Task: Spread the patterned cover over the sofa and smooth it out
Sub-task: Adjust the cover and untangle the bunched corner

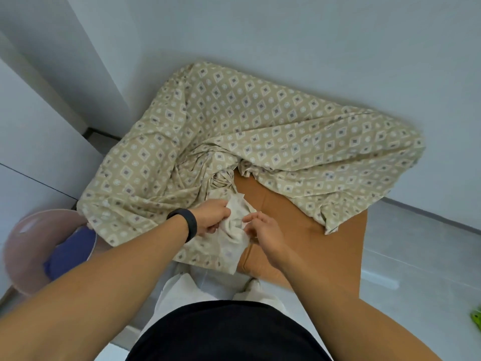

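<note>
Head view: left hand (212,216) grips the patterned cover's (260,121) bunched front edge; right hand (260,229) pinches it alongside, bare sofa (338,246) seat lying rightward.

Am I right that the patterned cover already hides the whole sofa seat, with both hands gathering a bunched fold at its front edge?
Not quite. The head view shows the patterned cover hiding only part of the sofa: a bare orange stretch of seat shows on the right and front. The rest stands: the left hand and right hand both grip a bunched fold at the front edge.
</note>
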`<action>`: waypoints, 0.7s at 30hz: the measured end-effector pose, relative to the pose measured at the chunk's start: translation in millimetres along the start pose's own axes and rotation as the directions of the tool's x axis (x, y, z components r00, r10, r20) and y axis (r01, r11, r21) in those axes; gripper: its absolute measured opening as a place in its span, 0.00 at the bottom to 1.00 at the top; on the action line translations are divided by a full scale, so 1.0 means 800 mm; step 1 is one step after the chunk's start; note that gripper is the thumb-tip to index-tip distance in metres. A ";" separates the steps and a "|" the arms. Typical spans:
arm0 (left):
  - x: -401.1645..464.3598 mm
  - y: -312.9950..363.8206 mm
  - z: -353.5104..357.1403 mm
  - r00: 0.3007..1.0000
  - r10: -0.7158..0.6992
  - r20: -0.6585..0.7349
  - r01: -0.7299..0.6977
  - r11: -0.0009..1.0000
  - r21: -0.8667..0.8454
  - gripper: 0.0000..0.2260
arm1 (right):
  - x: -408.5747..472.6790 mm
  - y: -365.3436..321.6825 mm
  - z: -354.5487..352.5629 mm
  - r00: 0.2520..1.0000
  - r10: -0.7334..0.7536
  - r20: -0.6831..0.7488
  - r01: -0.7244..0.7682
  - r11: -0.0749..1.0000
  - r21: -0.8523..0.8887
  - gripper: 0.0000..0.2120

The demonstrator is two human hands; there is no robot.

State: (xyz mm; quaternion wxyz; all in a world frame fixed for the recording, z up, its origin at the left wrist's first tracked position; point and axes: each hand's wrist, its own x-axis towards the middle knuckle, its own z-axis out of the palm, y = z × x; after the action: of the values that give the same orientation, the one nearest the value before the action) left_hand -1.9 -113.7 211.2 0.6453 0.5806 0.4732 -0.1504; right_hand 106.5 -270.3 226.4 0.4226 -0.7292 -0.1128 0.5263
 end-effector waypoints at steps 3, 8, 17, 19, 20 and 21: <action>-0.018 -0.007 0.016 0.985 0.149 0.091 -0.159 0.980 0.120 0.06 | 0.023 0.024 -0.019 0.954 0.299 -0.037 -0.285 0.935 0.213 0.17; -0.058 -0.027 0.055 0.944 0.139 0.299 -0.210 0.953 0.219 0.10 | 0.041 0.030 -0.025 0.907 0.386 0.165 -0.414 0.889 0.197 0.09; -0.087 -0.007 0.051 0.938 0.198 0.283 -0.284 0.909 0.304 0.11 | 0.052 0.037 -0.033 0.879 0.459 0.131 -0.474 0.873 0.115 0.13; -0.084 0.004 0.051 0.928 0.249 0.277 -0.326 0.903 0.281 0.04 | 0.053 0.042 -0.031 0.859 0.494 0.134 -0.505 0.860 0.070 0.09; -0.081 0.006 0.049 0.925 0.270 0.267 -0.342 0.898 0.277 0.02 | 0.053 0.043 -0.029 0.860 0.495 0.125 -0.508 0.854 0.109 0.09; -0.078 0.006 0.047 0.926 0.268 0.264 -0.338 0.902 0.270 0.02 | 0.053 0.042 -0.028 0.870 0.481 0.104 -0.492 0.853 0.174 0.10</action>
State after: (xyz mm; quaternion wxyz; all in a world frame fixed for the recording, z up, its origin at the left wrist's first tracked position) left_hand -13.5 -168.5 258.8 0.6097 0.7213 0.2723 -0.1837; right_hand 134.3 -276.5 175.1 0.3416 -0.6739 0.1155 0.6449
